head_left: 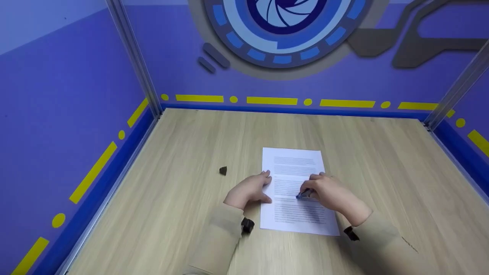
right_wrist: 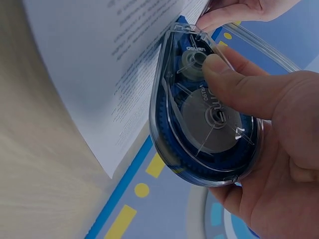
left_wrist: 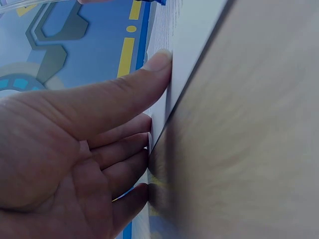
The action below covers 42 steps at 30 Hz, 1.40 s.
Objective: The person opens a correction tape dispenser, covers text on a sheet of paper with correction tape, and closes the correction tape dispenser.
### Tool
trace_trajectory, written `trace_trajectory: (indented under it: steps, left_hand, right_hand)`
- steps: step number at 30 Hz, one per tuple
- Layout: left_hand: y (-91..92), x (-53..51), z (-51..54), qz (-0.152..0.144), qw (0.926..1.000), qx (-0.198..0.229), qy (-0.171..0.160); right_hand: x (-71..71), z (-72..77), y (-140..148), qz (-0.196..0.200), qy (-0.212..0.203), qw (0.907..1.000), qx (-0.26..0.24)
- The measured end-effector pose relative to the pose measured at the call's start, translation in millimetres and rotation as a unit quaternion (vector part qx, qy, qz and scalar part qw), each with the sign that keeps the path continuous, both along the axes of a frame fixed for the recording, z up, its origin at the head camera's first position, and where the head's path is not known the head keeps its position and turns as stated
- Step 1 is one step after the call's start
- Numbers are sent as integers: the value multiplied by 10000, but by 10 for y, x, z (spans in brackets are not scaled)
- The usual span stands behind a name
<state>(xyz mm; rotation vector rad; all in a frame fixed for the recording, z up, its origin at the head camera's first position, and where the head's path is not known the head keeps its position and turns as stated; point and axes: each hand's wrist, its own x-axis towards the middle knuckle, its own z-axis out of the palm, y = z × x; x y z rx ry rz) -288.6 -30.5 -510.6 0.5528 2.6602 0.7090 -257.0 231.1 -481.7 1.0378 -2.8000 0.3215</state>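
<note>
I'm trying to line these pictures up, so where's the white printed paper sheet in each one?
Head view: white printed paper sheet, just right of centre, below the middle.
Left wrist view: narrow slanting wedge, upper middle, beside the thumb of the left hand.
Right wrist view: upper left, partly behind the blue and clear plastic tape dispenser.
Shared landmark: yellow dashes and dots along the wall's lower edge.

A hand could pass between the paper sheet (head_left: 286, 187) and the far edge of the table (head_left: 382, 152), or along its right edge; the left hand (head_left: 253, 188) bars the sheet's left side, the right hand (head_left: 324, 191) and correction tape (right_wrist: 194, 134) its middle, a small dark piece (head_left: 223, 170) lies further left, and metal posts (head_left: 134, 57) rise at both far corners
</note>
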Motion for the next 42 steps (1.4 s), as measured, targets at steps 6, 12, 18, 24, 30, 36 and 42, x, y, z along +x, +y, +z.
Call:
trace_trajectory:
  steps: [6,12,18,24,30,36,42]
  left_hand:
    - [12,-8,-7,19,10000,-21,-27]
    - [14,0,-9,52,10000,-31,-67]
    - [7,6,-5,54,10000,-9,-48]
    - [8,6,-5,31,10000,9,-29]
    - [-2,17,2,-27,10000,-32,12]
    - [0,25,16,6,10000,-1,4]
    - [-1,21,14,11,10000,52,-24]
  right_hand:
    - [8,1,26,-64,-30,10000,5]
    - [14,-3,45,-128,-151,9998,17]
    - [21,-3,51,-211,-245,9995,46]
    - [26,-7,65,-273,-266,9992,81]
    - [24,4,104,-221,-181,9995,117]
    - [24,8,119,-239,-179,9995,107]
    - [25,9,130,-303,-205,9993,125]
